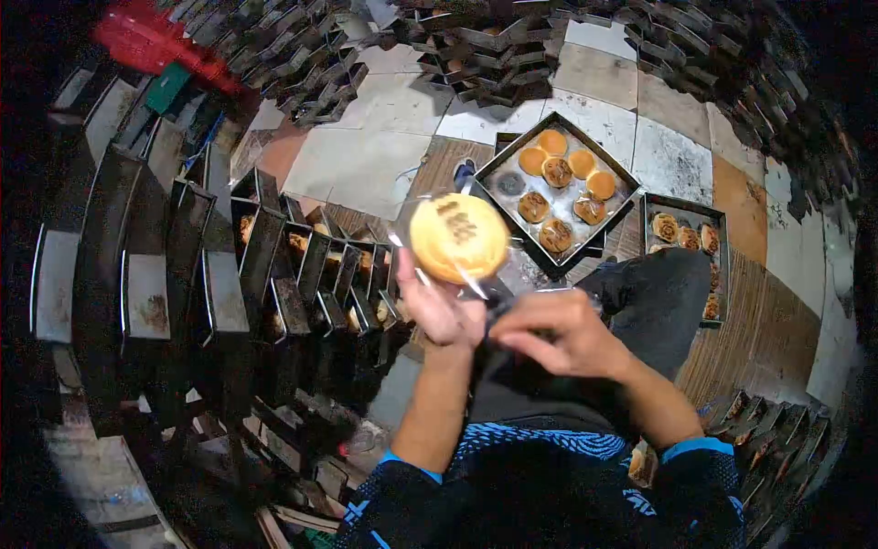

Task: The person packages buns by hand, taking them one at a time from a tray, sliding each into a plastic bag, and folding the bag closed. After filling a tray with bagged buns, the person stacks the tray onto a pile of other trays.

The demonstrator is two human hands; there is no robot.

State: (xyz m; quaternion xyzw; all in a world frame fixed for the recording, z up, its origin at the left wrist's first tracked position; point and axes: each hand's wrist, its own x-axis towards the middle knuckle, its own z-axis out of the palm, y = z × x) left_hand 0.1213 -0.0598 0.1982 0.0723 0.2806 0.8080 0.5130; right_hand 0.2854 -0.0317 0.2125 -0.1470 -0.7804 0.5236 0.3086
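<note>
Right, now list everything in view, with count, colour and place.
round bun: one, yellow with brown marks, in left hand
plastic wrap: clear, around that bun, count unclear
front tray: one, dark rim, on the floor ahead
buns: eight, golden or brown, in front tray
right-hand tray: one, dark, partly behind the knee
brown buns: several, in right-hand tray
stacked trays: many, dark and grey, around the edges
red thing: one, top left
green thing: one, beside it
tiles: many, white, grey, brown, floor
trousers: dark, on legs
shirt: one, black and blue
left hand, right hand: two, centre
</note>
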